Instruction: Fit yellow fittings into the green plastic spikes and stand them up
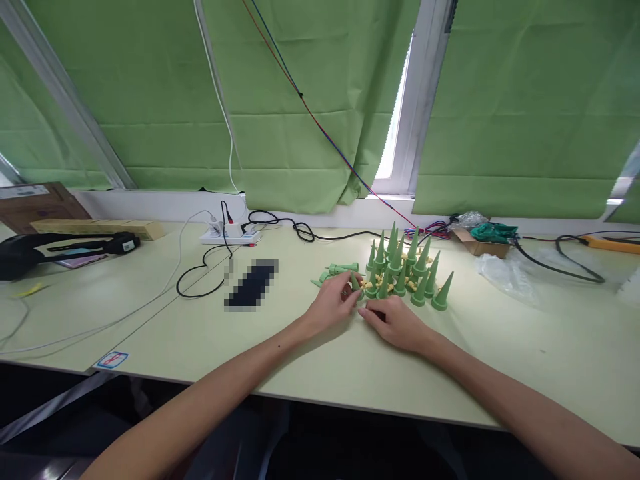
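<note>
My left hand (333, 297) is closed around a green plastic cone-shaped spike (355, 283), its tip pointing up between thumb and fingers. Just to the right, my right hand (393, 320) rests low over the table with its fingers curled together. Whatever may be in those fingers is hidden. Beyond both hands stands a cluster of similar green spikes (419, 293), upright on their round collars. Small pale yellow pieces (411, 285) lie among them. A few more green spikes (343, 268) lie on their sides behind my left hand.
A pixelated dark rectangle (251, 285) lies left of my hands. Behind it are a white power strip (230, 235) and black cables (305, 231). At right stand a small cardboard box (480, 245) and clear plastic bags (507, 277). The table's front edge (350, 405) runs beneath my forearms.
</note>
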Action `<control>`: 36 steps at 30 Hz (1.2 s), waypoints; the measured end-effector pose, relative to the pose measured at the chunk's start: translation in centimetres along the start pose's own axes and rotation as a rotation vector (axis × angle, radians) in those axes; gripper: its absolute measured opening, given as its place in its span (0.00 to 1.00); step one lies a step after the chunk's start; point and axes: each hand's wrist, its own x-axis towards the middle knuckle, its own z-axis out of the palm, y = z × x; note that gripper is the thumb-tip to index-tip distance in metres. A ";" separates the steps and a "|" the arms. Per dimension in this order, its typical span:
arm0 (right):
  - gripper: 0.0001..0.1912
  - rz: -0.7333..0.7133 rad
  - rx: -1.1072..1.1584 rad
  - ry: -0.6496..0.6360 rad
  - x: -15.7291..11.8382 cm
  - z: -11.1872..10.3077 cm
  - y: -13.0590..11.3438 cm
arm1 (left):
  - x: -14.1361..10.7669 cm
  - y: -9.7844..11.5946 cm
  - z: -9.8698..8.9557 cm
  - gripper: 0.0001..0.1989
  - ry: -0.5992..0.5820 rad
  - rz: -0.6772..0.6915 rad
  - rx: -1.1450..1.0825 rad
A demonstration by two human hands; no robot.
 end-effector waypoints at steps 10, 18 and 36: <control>0.15 0.035 -0.095 -0.029 -0.3 0.6 0.0 | 0.3 -0.1 -0.7 0.08 0.035 -0.047 -0.044; 0.15 0.058 -0.117 -0.037 -0.3 0.6 -0.2 | 1.5 -1.1 -1.6 0.15 0.089 -0.171 -0.270; 0.17 0.037 -0.149 -0.052 -0.2 0.5 -0.1 | 14.8 -0.9 -1.8 0.05 0.258 0.095 0.120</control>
